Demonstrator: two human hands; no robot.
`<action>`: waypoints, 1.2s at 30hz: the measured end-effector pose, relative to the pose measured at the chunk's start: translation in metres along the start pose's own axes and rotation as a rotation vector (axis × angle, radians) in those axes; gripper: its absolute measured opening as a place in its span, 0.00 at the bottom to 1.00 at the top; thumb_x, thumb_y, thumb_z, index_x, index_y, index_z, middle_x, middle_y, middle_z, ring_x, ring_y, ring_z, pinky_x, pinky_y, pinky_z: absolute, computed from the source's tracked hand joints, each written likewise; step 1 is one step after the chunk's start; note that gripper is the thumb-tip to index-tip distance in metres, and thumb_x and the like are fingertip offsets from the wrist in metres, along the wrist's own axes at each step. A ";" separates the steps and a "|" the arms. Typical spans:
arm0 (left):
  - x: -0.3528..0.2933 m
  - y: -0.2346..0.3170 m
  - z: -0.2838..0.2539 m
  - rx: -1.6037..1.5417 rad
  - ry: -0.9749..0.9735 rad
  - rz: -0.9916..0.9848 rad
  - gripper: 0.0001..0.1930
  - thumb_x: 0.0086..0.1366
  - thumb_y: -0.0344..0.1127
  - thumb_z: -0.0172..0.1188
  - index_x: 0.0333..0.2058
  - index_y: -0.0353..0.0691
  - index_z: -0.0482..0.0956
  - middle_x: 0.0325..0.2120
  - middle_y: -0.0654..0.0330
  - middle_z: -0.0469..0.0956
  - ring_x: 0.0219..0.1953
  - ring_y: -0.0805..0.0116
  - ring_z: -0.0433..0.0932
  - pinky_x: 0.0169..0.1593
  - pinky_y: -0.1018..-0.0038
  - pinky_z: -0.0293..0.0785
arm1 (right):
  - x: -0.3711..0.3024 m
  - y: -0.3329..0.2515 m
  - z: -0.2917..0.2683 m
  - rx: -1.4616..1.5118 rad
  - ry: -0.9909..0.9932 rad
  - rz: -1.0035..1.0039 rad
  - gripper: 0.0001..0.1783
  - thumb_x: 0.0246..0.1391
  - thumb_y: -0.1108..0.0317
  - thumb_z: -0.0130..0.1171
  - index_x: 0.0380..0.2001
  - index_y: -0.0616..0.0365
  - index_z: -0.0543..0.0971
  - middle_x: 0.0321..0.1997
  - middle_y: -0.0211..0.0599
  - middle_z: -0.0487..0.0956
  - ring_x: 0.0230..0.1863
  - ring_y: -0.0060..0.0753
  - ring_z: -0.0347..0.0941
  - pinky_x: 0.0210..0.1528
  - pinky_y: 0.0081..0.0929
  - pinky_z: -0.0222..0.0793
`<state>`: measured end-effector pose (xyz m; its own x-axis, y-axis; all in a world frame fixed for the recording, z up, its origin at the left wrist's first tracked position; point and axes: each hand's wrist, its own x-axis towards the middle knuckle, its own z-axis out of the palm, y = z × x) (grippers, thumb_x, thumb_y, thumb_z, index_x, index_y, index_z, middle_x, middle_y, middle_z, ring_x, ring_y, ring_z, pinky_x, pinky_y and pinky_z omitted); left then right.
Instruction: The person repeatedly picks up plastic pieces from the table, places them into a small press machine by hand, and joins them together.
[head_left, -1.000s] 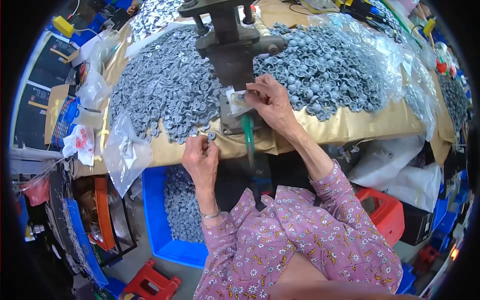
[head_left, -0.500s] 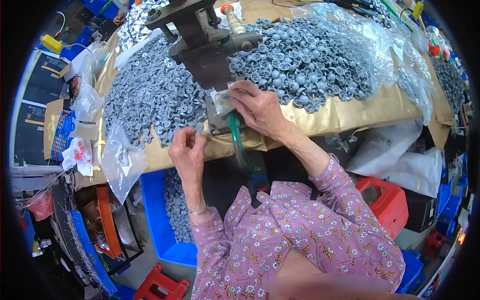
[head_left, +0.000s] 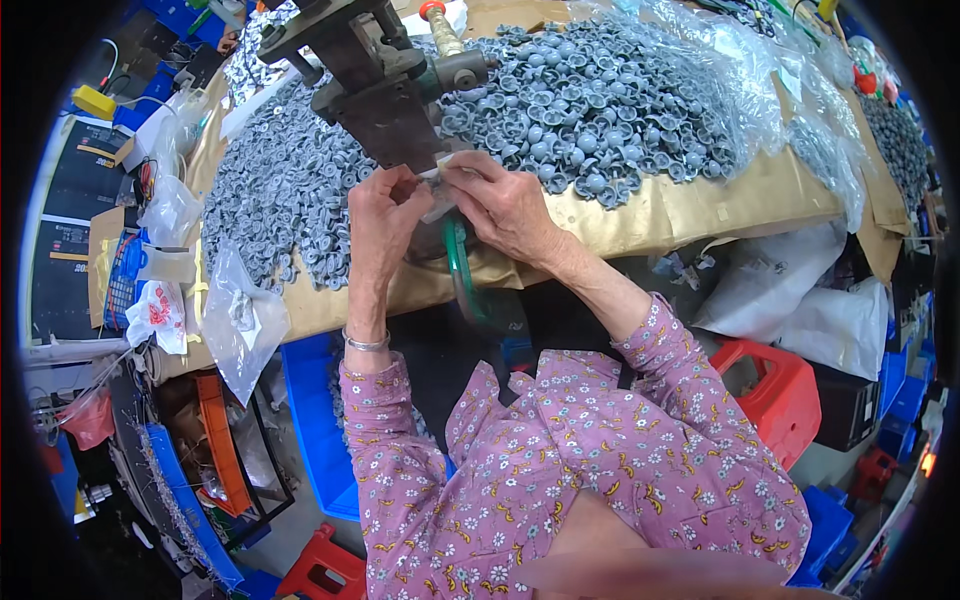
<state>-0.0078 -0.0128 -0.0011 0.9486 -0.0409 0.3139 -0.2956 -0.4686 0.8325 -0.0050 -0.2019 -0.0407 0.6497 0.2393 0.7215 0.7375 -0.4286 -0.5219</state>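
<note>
Nearest me, my 2 purple floral sleeves (head_left: pixel 650 340), with a silver bracelet (head_left: pixel 366 345) at the left wrist; the blue bin (head_left: pixel 305 430) is low on the left, the red stool (head_left: pixel 775 405) low on the right. Then the green-coated bar (head_left: pixel 458 265), running from the table edge up toward the press base. Beyond it, my left hand (head_left: pixel 378 222) and right hand (head_left: pixel 515 215) meet at the white plate (head_left: pixel 438 207), which sits between them beneath the dark metal press (head_left: pixel 390 125). Left fingertips bunched, right fingers curled at the plate's edge; can't tell if either pinches a part, knuckles hide it. Risks, my judgement: fingertips sit right below the press head, so any drop of it could nip them; a part set crooked could slip or crack, since my own fingers block the view; a knuckle could knock loose pieces off the pile. Past the hands, 2 heaps on gold cloth (head_left: pixel 700 220): small grey discs (head_left: pixel 285 185) left, grey cup-shaped parts (head_left: pixel 600 120) right. Farther right, crumpled clear plastic (head_left: pixel 745 75).
</note>
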 end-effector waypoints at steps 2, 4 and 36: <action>0.003 0.003 -0.004 0.017 -0.033 0.020 0.06 0.60 0.26 0.66 0.30 0.28 0.81 0.20 0.67 0.77 0.24 0.84 0.69 0.28 0.81 0.64 | 0.000 0.002 0.002 0.001 0.012 -0.017 0.11 0.57 0.73 0.65 0.44 0.59 0.83 0.49 0.34 0.80 0.34 0.43 0.84 0.32 0.35 0.80; 0.006 0.004 -0.009 0.054 -0.096 -0.007 0.07 0.59 0.28 0.66 0.29 0.28 0.82 0.19 0.66 0.77 0.24 0.83 0.70 0.27 0.81 0.65 | 0.001 0.001 0.002 0.002 0.024 -0.039 0.10 0.58 0.71 0.64 0.44 0.59 0.83 0.49 0.33 0.78 0.32 0.43 0.83 0.31 0.36 0.79; 0.019 -0.012 -0.032 0.154 -0.211 -0.090 0.10 0.51 0.30 0.71 0.30 0.29 0.85 0.19 0.63 0.80 0.25 0.80 0.74 0.27 0.73 0.73 | 0.192 -0.098 -0.081 0.936 0.163 0.008 0.22 0.66 0.49 0.57 0.32 0.60 0.76 0.23 0.31 0.71 0.22 0.28 0.67 0.25 0.29 0.63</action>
<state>0.0102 0.0197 0.0097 0.9776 -0.1686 0.1261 -0.2038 -0.6066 0.7685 0.0324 -0.1846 0.1854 0.6736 0.0842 0.7343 0.6277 0.4593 -0.6285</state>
